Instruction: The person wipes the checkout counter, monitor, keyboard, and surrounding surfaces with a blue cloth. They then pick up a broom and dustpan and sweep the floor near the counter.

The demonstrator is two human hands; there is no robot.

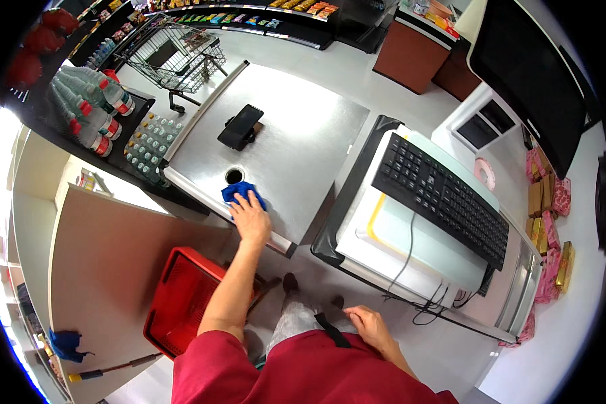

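Observation:
My left hand (251, 218) rests on a crumpled blue cloth (237, 190), pressing it to a stainless-steel counter top (303, 146) near its front edge. Just beyond the cloth is a round hole (235, 175) in the steel. Farther back on the same surface, a black smartphone (246, 121) leans on a small dark stand. Low in front of my body, by the hem of my red shirt, is my right hand (372, 325); its fingers are loosely curled and nothing shows in them.
A black keyboard (439, 197) and monitor (530, 76) occupy the checkout desk at right, its cables hanging down. On the floor at left is a red shopping basket (192, 298). Bottled drinks (154, 141) line the counter's left side; a shopping cart (174, 55) stands behind.

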